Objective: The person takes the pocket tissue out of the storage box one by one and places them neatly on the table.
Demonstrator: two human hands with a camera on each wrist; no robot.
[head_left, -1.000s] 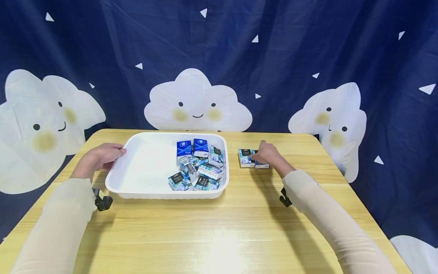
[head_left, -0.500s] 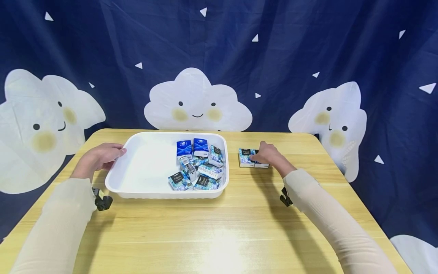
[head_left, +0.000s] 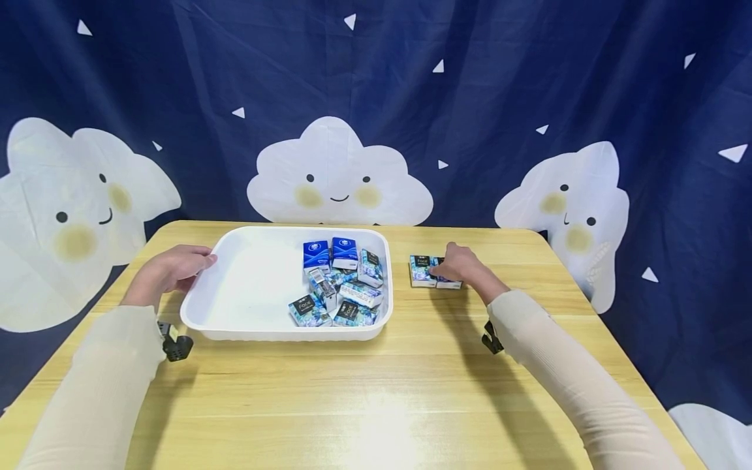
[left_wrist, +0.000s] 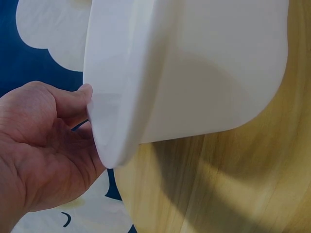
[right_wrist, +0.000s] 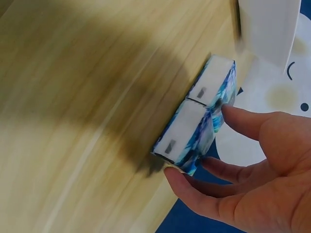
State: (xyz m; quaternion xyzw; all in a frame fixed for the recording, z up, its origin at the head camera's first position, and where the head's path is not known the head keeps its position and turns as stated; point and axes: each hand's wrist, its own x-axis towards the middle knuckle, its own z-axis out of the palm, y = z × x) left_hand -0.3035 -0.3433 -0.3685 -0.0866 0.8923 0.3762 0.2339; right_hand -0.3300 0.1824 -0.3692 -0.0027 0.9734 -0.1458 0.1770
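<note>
My left hand (head_left: 179, 267) pinches the left rim of a white plastic tray (head_left: 243, 281), thumb on the edge and fingers beneath. Out on the table to the tray's right, two small blue-flowered tissue packs lie side by side. My right hand (head_left: 463, 264) covers part of the right tissue pack (head_left: 449, 284). In the right wrist view, the fingers hold the outer end of this pack (right_wrist: 181, 126), and the thumb lies near the seam with the left tissue pack (right_wrist: 214, 80). Several more flowered packs (head_left: 360, 295) and two plain blue packs (head_left: 344, 253) lie inside the tray.
The packs in the tray sit in a loose pile in its right half. The light wooden table (head_left: 329, 405) has rounded far corners. Behind it hangs a dark blue curtain (head_left: 376, 78) with white clouds. Small black cameras (head_left: 176, 344) are strapped at both wrists.
</note>
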